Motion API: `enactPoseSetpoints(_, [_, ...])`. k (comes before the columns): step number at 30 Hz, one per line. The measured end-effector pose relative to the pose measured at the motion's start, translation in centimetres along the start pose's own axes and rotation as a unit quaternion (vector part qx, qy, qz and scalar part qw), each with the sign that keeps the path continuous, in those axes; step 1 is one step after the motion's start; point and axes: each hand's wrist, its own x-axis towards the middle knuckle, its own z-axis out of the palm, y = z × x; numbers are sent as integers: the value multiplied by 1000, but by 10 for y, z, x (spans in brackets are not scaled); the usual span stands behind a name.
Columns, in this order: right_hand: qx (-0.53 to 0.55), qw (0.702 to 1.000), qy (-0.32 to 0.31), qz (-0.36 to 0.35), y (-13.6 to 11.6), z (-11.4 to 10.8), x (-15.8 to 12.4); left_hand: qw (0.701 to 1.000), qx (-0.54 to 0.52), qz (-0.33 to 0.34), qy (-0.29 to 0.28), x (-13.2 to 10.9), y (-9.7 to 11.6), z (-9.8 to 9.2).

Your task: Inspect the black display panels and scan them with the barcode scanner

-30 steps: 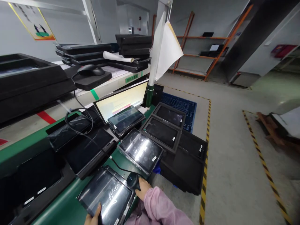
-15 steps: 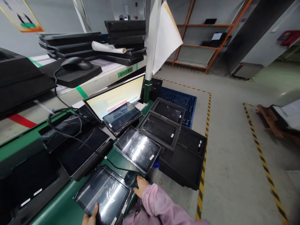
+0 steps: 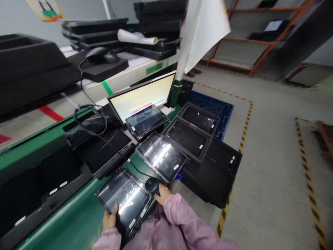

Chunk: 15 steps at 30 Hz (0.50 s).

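Note:
My left hand (image 3: 110, 218) grips the near left edge of a flat display panel (image 3: 127, 201) wrapped in clear film, its thumb lying on top. Handwritten white marks and a small white label show on that glossy panel. In my right hand (image 3: 163, 194) is a black handheld barcode scanner (image 3: 151, 185) with a round head, just off the panel's right side. A cable (image 3: 140, 171) runs from it across the green mat. Beyond the scanner lies a second film-wrapped display panel (image 3: 162, 156), its white label near the right corner.
Behind stand a lit monitor (image 3: 145, 93) and a propped tablet-like screen (image 3: 147, 121). Black trays with panels (image 3: 187, 139) are stacked at the right. More dark panels (image 3: 106, 152) lie left. A shelf with a mouse (image 3: 102, 55) and black trays runs along the back.
The camera view has swung left and down, so the scene sits farther right and higher. More of my left hand and sleeve shows. Both hands keep their holds.

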Motion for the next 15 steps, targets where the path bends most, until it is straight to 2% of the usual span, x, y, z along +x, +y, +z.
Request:
enactPoseSetpoints(3, [-11, 1000, -2, -7, 2, 2, 6, 996, -84, -15, -40, 5, -6, 2])
enactPoseSetpoints(6, [-21, 1000, -4, -15, 2, 3, 9, 990, -137, 0, -40, 4, -12, 3])
enactPoseSetpoints(15, [-31, 999, 9, -22, 0, 6, 7, 980, -194, 31, -41, -1, -14, 5])
